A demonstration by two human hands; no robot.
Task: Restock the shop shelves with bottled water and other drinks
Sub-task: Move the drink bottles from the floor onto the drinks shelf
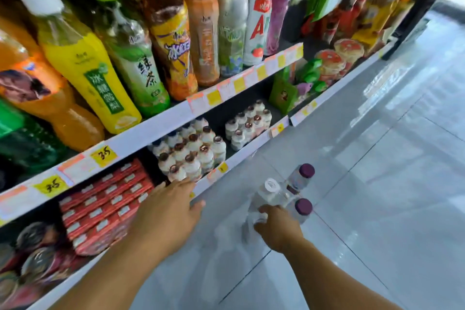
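Right hand (278, 230) at lower middle of the frame has its fingers curled round a clear water bottle (264, 199), two purple-capped bottles (303, 192) just beside it over the floor. Left hand (168, 211) is spread flat, reaching toward the bottom shelf (234, 158) edge.

Two white-edged shelves (161, 121) over pale glossy floor tiles (377, 196): tall drink bottles (171, 33) crowded upright on the upper, small white bottle packs (191, 153), red cartons (105, 201) and cans (32, 254) on the lower, purple-capped water bottles (300, 178) on the tiles.
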